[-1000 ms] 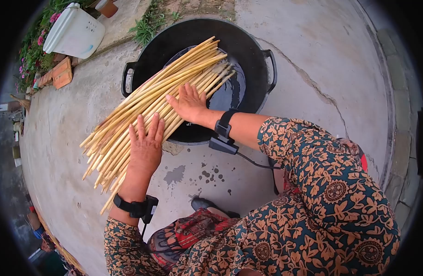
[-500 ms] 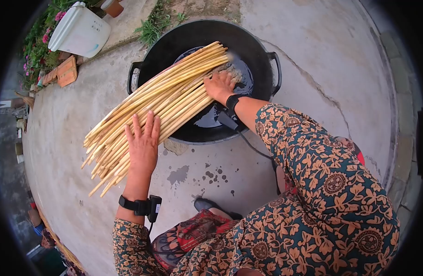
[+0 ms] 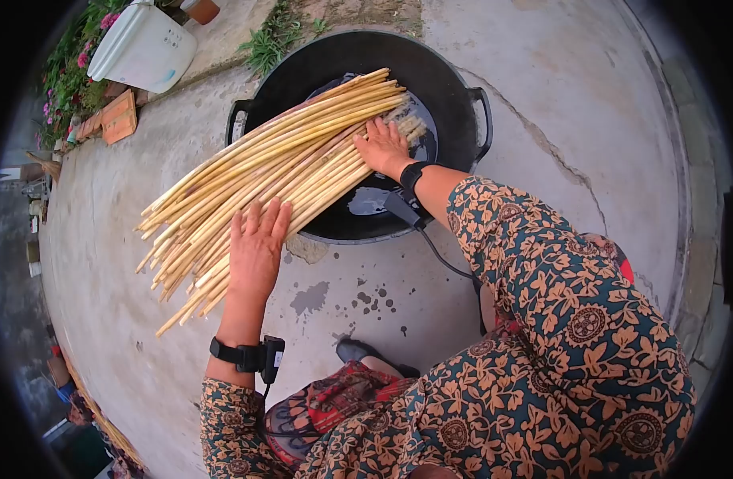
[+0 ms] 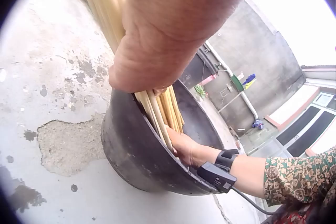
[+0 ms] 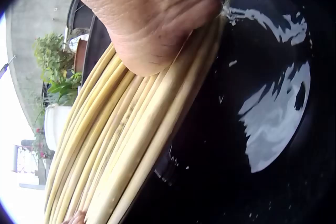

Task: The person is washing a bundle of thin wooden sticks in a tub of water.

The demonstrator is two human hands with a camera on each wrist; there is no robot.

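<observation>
Since a second ago my right hand (image 3: 385, 146) slid up to the wet tips in the basin (image 3: 454, 72); my left hand (image 3: 257, 247) presses flat, fingers straight. Beneath both palms the sticks (image 3: 270, 164) feel light, stiff, slippery; best gripped mid-bundle.
</observation>
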